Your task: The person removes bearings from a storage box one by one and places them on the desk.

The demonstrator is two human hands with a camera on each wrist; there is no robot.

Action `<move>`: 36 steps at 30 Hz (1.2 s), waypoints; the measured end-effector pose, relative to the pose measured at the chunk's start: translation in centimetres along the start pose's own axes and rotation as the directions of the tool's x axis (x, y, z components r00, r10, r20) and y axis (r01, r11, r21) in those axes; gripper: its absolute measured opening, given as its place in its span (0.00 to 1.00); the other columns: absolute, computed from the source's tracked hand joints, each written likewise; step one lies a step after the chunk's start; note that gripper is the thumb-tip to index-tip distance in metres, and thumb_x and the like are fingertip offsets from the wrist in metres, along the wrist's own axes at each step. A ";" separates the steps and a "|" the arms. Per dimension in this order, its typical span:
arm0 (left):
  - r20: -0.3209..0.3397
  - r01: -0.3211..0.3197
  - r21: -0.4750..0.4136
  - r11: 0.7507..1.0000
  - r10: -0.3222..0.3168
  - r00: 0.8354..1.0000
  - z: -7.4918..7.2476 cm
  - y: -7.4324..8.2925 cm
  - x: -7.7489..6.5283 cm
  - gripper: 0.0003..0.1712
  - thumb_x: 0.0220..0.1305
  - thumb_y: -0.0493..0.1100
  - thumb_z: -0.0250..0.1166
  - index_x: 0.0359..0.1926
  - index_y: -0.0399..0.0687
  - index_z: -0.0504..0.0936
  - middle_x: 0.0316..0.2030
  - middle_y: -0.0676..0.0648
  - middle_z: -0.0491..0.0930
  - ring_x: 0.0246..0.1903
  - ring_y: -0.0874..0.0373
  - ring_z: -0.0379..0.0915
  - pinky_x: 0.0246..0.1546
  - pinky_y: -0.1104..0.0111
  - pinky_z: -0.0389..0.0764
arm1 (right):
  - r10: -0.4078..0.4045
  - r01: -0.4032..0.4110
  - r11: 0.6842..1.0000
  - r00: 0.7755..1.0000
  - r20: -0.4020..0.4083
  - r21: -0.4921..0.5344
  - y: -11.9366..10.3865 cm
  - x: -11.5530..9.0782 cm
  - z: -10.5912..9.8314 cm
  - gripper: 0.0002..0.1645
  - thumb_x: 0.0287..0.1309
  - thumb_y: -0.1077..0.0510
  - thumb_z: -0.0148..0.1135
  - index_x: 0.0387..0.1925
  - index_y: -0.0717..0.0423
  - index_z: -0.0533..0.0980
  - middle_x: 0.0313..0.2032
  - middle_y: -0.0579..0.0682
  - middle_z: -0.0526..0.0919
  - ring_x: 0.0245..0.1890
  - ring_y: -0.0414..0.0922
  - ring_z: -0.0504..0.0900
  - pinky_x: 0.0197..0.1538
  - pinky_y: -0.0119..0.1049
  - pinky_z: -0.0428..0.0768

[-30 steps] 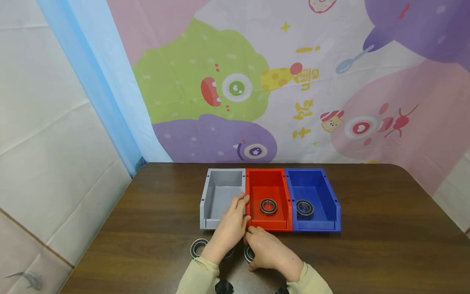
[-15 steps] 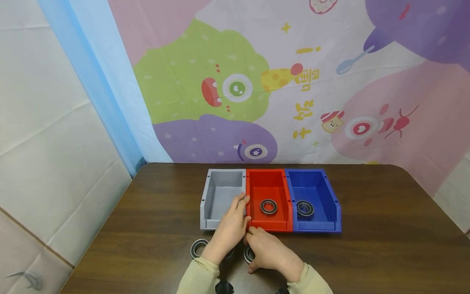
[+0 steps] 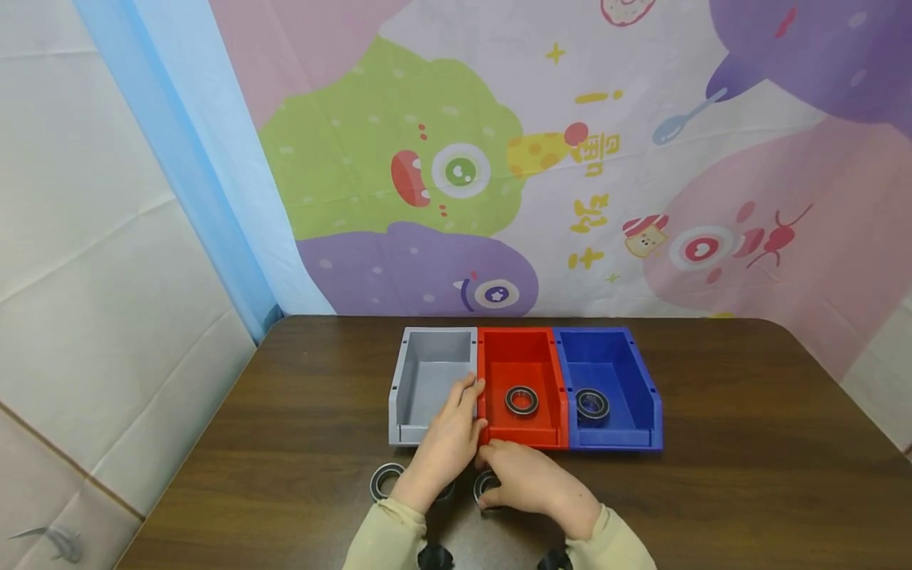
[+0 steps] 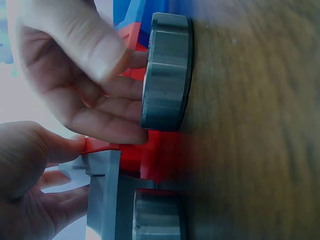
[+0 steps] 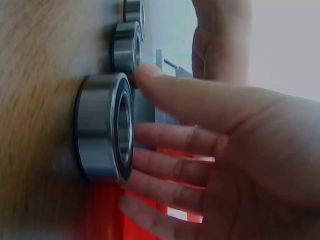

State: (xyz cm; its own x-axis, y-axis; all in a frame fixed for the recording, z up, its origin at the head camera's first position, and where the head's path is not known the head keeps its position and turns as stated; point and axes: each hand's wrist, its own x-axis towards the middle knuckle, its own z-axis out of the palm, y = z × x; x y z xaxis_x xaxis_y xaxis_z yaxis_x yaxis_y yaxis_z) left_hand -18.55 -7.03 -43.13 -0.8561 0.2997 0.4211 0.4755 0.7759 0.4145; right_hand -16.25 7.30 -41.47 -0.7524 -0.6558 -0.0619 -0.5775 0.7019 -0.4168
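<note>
A steel ball bearing (image 5: 97, 127) with a dark seal lies flat on the table, under my right hand (image 3: 530, 479). The right fingers spread loosely beyond the bearing and the thumb hangs over its ring. My left hand (image 3: 442, 451) reaches over the grey bin (image 3: 397, 396). Its nearly straight fingers and thumb touch the wall where that bin meets the red bin (image 3: 527, 438). A second bearing (image 4: 157, 215) stands mostly hidden behind the left wrist in the head view. To its left lies a third bearing (image 3: 375, 481).
One bearing (image 3: 522, 412) lies inside the red bin and another bearing (image 3: 604, 404) inside the blue bin (image 3: 620, 440). The three bins stand side by side on the brown table (image 3: 299, 427). Behind the table hangs a printed cloth (image 3: 342, 158).
My right hand has shifted slightly right, and its thumb has moved from the near side of the bearing up over the ring. The left hand and the bins have stayed put.
</note>
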 end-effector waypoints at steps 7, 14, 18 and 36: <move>-0.017 -0.023 0.008 1.000 0.023 1.000 0.1 -0.1 0.0 0.30 0.56 0.35 0.63 0.60 0.38 0.66 0.60 0.40 0.64 0.49 0.47 0.73 0.45 0.61 0.77 | 0.002 -0.005 1.000 0.986 -0.166 -0.016 0.3 -0.1 -0.5 0.04 0.49 0.58 0.61 0.30 0.51 0.77 0.27 0.41 0.77 0.28 0.38 0.75 0.34 0.34 0.76; -0.018 -0.031 0.011 0.999 0.031 0.999 0.2 -0.3 0.0 0.29 0.55 0.35 0.62 0.59 0.37 0.66 0.59 0.41 0.64 0.46 0.47 0.75 0.43 0.62 0.78 | 0.085 -0.114 0.992 0.907 -0.413 -0.046 0.9 0.4 -0.2 0.03 0.49 0.61 0.61 0.28 0.50 0.77 0.26 0.41 0.75 0.26 0.39 0.76 0.29 0.34 0.76; -0.015 -0.034 0.007 0.999 0.034 0.999 0.2 -0.3 0.0 0.29 0.56 0.36 0.63 0.59 0.37 0.66 0.60 0.41 0.64 0.45 0.47 0.75 0.43 0.61 0.78 | 0.130 -0.163 0.986 0.844 -0.520 -0.019 1.4 0.8 0.3 0.03 0.48 0.61 0.62 0.28 0.50 0.77 0.26 0.43 0.74 0.25 0.39 0.74 0.30 0.33 0.76; -0.027 -0.038 0.001 0.999 0.038 0.999 0.2 -0.3 0.1 0.29 0.55 0.35 0.63 0.59 0.38 0.67 0.59 0.41 0.64 0.47 0.48 0.74 0.45 0.61 0.76 | 0.217 -0.232 0.971 0.790 -0.573 0.049 4.0 2.9 -0.1 0.03 0.49 0.62 0.59 0.30 0.54 0.75 0.27 0.47 0.71 0.28 0.43 0.70 0.31 0.35 0.75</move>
State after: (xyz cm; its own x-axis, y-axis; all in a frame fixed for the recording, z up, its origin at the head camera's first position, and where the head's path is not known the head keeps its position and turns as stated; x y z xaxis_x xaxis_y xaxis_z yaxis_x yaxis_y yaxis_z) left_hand -18.84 -7.07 -43.35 -0.8318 0.3138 0.4578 0.5072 0.7646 0.3975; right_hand -20.75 8.26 -43.26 -0.9016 -0.2062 0.3803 -0.3711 0.8205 -0.4348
